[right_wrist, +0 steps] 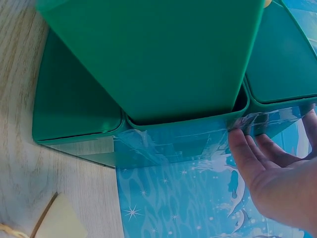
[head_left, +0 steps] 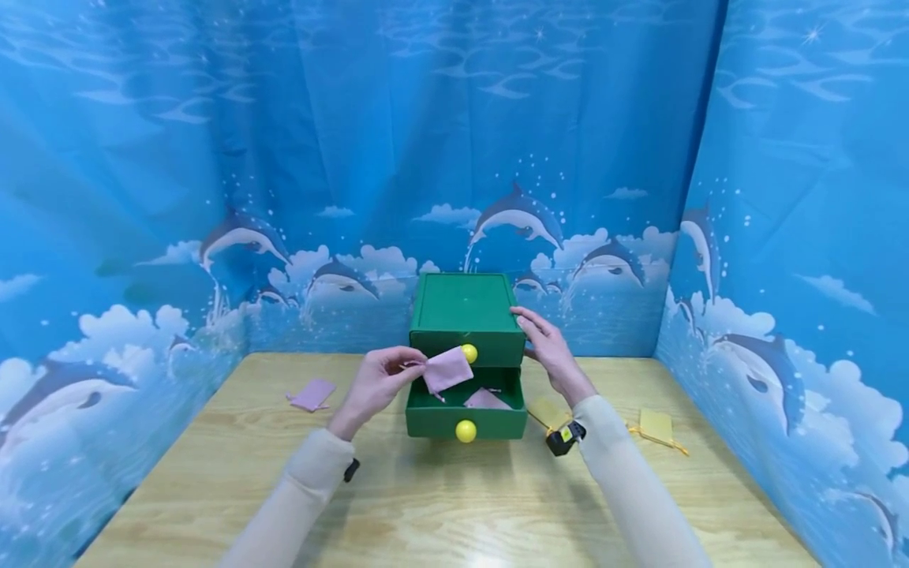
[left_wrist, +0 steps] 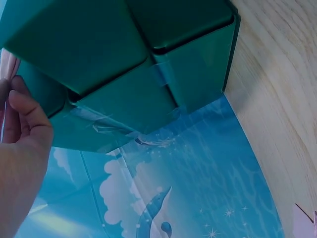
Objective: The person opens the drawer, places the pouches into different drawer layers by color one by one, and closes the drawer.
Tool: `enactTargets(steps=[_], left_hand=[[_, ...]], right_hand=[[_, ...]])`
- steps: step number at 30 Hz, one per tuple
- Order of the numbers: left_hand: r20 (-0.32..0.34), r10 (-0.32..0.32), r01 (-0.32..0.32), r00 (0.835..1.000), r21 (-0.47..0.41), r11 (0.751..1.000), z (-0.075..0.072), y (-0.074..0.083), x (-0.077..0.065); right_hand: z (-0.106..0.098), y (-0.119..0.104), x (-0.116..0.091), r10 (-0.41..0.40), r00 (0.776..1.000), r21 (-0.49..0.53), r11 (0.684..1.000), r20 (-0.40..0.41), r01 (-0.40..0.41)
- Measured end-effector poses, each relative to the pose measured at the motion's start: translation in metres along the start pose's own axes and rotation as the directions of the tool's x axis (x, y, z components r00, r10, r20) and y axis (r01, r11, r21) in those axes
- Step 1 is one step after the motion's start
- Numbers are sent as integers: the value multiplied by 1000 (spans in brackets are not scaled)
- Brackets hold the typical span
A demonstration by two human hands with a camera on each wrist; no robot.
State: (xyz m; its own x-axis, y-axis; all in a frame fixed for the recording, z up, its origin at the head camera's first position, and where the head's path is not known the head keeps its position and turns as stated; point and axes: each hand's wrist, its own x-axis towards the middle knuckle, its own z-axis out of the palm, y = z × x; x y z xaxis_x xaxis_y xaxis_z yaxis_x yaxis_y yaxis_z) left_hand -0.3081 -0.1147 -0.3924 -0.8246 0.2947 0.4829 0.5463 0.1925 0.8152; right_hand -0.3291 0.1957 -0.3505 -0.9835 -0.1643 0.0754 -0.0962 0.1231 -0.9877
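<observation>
Pinching the pink pouch (head_left: 449,371) by one end, our left hand (head_left: 375,384) held it over the pulled-out lower drawer (head_left: 432,424), centre of the frame! Right of centre, our right hand (head_left: 552,353), gripping nothing, rested its fingers on the side of the green cabinet (head_left: 465,306). Sound technique, we judged, called for steady bracing there, a light pinch, and the pouch clear of the upper knob (head_left: 471,354).

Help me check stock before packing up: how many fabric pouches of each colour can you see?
Pink pouches: 3
Yellow pouches: 2
Total in view: 5
</observation>
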Motion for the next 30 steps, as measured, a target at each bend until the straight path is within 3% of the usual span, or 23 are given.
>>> enactTargets(steps=[5, 12, 20, 30], left_hand=[[63, -12, 9, 998, 56, 998, 6, 1, 1], [131, 48, -61, 990, 96, 993, 13, -5, 2], [180, -9, -23, 984, 174, 984, 14, -3, 3], [204, -55, 19, 977, 175, 984, 14, -2, 5]], right_hand=[[0, -2, 0, -1, 1000, -8, 1000, -3, 1], [0, -1, 0, 4, 1000, -1, 1000, -3, -4], [2, 1, 0, 3, 1000, 5, 1000, 0, -3], [2, 1, 0, -3, 1000, 20, 1000, -6, 3]])
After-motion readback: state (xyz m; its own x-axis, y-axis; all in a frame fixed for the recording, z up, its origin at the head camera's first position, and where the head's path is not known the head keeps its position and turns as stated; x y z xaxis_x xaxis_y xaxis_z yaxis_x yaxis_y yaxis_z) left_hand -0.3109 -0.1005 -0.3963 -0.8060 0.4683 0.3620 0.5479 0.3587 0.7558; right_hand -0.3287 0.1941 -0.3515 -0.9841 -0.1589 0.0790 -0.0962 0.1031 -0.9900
